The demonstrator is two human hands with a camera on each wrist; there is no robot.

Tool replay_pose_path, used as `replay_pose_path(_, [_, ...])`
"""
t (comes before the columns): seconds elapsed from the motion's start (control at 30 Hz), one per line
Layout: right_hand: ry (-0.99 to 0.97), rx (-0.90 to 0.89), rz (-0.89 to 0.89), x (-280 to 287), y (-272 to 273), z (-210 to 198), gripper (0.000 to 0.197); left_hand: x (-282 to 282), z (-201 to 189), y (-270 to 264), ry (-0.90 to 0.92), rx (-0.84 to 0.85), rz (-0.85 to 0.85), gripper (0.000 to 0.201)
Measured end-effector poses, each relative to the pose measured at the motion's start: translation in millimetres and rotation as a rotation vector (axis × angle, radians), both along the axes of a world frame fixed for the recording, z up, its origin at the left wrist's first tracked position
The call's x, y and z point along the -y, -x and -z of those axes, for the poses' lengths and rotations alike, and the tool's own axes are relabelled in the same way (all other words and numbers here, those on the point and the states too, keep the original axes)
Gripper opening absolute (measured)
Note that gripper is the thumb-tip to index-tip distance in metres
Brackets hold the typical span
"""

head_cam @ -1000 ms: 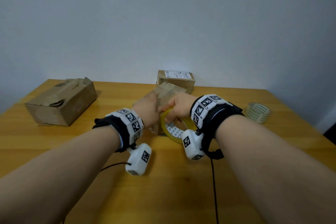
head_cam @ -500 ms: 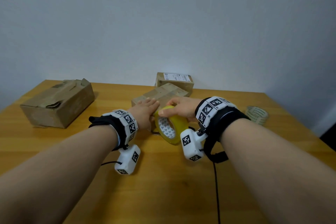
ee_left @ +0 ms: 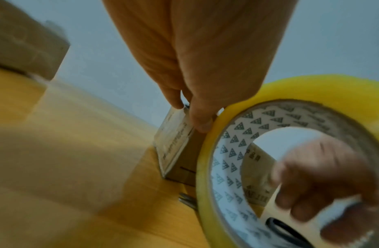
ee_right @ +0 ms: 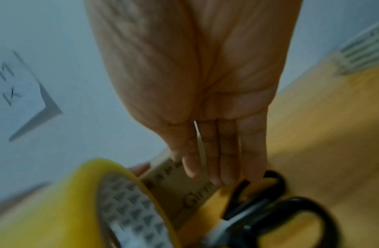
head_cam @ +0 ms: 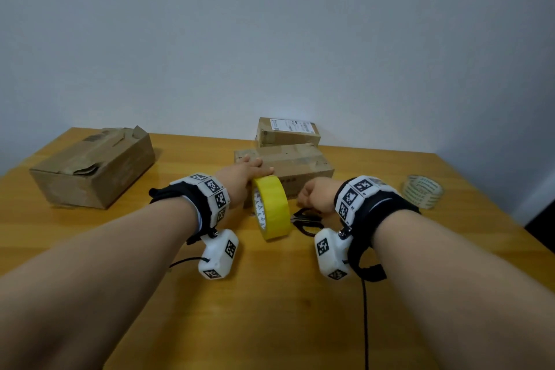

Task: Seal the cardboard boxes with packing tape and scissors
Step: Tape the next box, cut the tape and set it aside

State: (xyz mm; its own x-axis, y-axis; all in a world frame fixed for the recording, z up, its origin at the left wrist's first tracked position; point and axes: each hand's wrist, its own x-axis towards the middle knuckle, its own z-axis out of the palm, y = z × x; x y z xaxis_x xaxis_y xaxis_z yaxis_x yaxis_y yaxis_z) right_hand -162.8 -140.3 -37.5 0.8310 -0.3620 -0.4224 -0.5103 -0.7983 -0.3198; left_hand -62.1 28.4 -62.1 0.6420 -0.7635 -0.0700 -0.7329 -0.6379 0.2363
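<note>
A yellow tape roll [head_cam: 271,204] stands on its edge on the wooden table [head_cam: 270,294], right against the front of a small cardboard box [head_cam: 300,162]. My left hand [head_cam: 255,167] lies with straight fingers on the box's near left corner and touches the top of the roll. In the left wrist view its fingertips [ee_left: 200,124] press the box edge [ee_left: 175,142] beside the roll [ee_left: 311,87]. Black-handled scissors [head_cam: 300,214] lie just right of the roll. My right hand [head_cam: 306,198] hovers over them; its fingertips [ee_right: 216,179] touch the scissors handle [ee_right: 299,203].
A larger, crumpled cardboard box [head_cam: 93,165] sits at the left of the table. A small labelled box [head_cam: 286,131] stands at the back against the wall. A clear tape roll [head_cam: 423,191] lies at the right, near the table's edge.
My right hand has let go of the yellow roll and moved right and down onto the scissors. The roll now stands by itself; my left hand stays on the box.
</note>
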Motion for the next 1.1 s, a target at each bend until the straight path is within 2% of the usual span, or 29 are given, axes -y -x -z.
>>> replay_pose_path(0.07, [0.111,-0.095,-0.069,-0.3,2.8,5.5,0.036,-0.9,-0.4,3.1,0.106,-0.019,-0.053,0.086])
replay_pose_path(0.2, [0.216,-0.144,-0.146,1.5,3.8,14.9,0.042,-3.5,-10.9,12.2,0.375,0.019,-0.22,0.075])
replay_pose_path(0.27, [0.27,-0.173,-0.195,2.9,-0.4,18.3,0.042,-1.9,-15.6,14.5,0.414,0.002,-0.349,0.055])
replay_pose_path(0.3, [0.282,-0.194,-0.2,1.9,-1.5,18.6,0.04,-0.3,-17.3,14.9,0.409,-0.048,-0.426,0.037])
replay_pose_path(0.33, [0.287,-0.217,-0.2,0.8,-1.2,19.0,0.039,0.8,-18.7,15.5,0.39,-0.162,-0.504,0.019])
replay_pose_path(0.37, [0.29,-0.225,-0.192,-0.6,-0.8,19.1,0.037,1.4,-18.7,16.3,0.401,-0.313,-0.558,0.01])
replay_pose_path(0.43, [0.284,-0.145,-0.175,-1.0,2.7,19.9,0.034,0.0,-18.0,21.0,0.472,-0.686,-0.633,0.031])
replay_pose_path(0.5, [0.24,-0.084,-0.162,0.6,7.8,20.1,0.036,-3.4,-20.1,28.2,0.475,-0.871,-0.635,0.051])
replay_pose_path(0.57, [0.231,-0.128,-0.191,1.5,10.4,20.9,0.045,-2.3,-20.0,32.0,0.438,-0.929,-0.59,0.057])
replay_pose_path(0.67, [0.329,-0.234,-0.254,3.9,10.4,23.3,0.054,2.2,-18.8,35.4,0.51,-1.014,-0.566,0.055])
replay_pose_path(0.77, [0.372,-0.192,-0.231,21.6,17.3,23.1,0.046,4.2,-22.9,38.8,0.585,-1.088,-0.589,0.038])
replay_pose_path(0.87, [0.325,-0.221,-0.187,43.7,29.9,1.7,0.029,4.9,-27.4,37.6,0.602,-1.1,-0.602,0.035])
replay_pose_path(1.0, [0.12,-0.314,-0.146,60.3,43.6,-36.8,0.029,11.5,-25.4,35.3,0.596,-1.069,-0.613,0.042])
replay_pose_path(1.1, [-0.301,-0.229,-0.047,69.6,42.6,-49.1,0.033,13.9,-21.8,37.4,0.647,-1.138,-0.595,0.04])
